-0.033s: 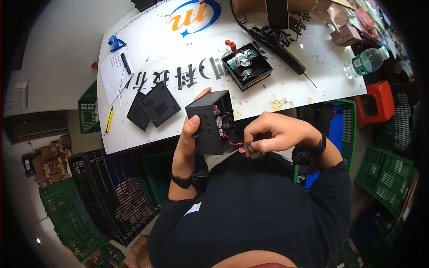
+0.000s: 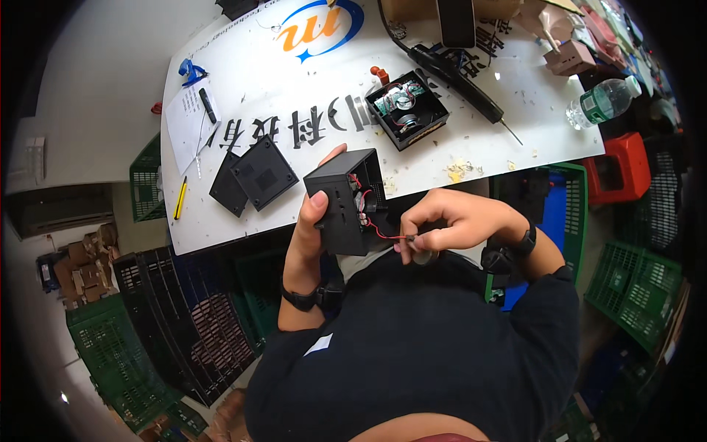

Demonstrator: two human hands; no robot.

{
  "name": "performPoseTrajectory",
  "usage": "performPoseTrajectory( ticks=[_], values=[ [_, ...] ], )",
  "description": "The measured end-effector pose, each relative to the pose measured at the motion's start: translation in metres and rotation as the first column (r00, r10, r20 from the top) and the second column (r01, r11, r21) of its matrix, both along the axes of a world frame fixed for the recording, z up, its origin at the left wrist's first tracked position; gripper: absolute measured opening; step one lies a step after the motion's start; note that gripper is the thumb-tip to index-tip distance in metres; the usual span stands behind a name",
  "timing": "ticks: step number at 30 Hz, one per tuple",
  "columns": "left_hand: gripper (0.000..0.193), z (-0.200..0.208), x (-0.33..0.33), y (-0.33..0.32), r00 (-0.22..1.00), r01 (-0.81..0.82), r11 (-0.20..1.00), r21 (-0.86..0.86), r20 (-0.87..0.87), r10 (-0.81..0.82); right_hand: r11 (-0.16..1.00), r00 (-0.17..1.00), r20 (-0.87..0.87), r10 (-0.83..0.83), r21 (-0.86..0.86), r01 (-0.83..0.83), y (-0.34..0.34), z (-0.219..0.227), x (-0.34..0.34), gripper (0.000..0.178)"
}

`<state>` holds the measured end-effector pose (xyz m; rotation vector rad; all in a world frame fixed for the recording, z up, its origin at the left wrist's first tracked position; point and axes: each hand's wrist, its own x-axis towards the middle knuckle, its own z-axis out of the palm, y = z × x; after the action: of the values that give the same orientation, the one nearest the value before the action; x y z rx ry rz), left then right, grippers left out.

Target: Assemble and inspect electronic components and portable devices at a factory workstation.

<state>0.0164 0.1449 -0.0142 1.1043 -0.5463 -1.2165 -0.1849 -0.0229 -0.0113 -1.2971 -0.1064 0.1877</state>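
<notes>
My left hand (image 2: 315,210) is closed around a black open-sided box (image 2: 346,214), held above my lap at the table's front edge. Red wires and small electronic parts show inside its open side, which faces right. A red wire (image 2: 384,234) runs out of the box to my right hand (image 2: 456,225). Those fingers pinch the wire's end, and a small round greyish part (image 2: 423,257) shows just below them. What exactly sits between the fingertips is partly hidden.
On the white table (image 2: 243,88) lie two black square covers (image 2: 264,173), a second open black box (image 2: 407,110) with electronics, a black electric screwdriver (image 2: 456,81) and a yellow pen (image 2: 180,197). A water bottle (image 2: 604,104) stands at the right; a red stool (image 2: 622,169) is beyond the table's edge.
The box has shifted very slightly left. My right hand has turned a little, and the round part below its fingers shows more clearly.
</notes>
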Motion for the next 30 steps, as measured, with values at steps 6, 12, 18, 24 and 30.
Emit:
performPoseTrajectory(
  ticks=[6, 12, 18, 24, 30],
  values=[
    [0.109, 0.001, -0.004, -0.001, 1.0, 0.007, 1.0, -0.009, 0.025, -0.006, 0.996, 0.989, -0.151, 0.0, -0.092, -0.014, 0.01, 0.012, 0.006, 0.027],
    [0.11, 0.001, -0.009, 0.0, 0.998, 0.008, 0.999, 0.04, 0.06, -0.011, 0.848, 0.894, 0.009, -0.449, -0.31, 0.429, 0.034, 0.006, 0.009, 0.019],
    [0.102, -0.004, -0.008, 0.002, 1.0, -0.019, 0.999, 0.043, 0.015, 0.018, 0.422, 0.713, 0.652, -0.257, -0.588, 0.69, 0.031, 0.003, 0.014, 0.022],
    [0.092, -0.004, -0.011, 0.006, 0.992, -0.045, 0.994, 0.096, -0.109, 0.056, 0.319, 0.725, 0.687, 0.05, -0.699, 0.64, 0.022, 0.008, 0.019, 0.036],
    [0.093, 0.003, -0.014, 0.013, 0.988, -0.007, 0.996, 0.09, -0.155, 0.021, 0.39, 0.721, 0.683, 0.113, -0.698, 0.6, 0.018, 0.01, 0.021, 0.036]
  ],
)
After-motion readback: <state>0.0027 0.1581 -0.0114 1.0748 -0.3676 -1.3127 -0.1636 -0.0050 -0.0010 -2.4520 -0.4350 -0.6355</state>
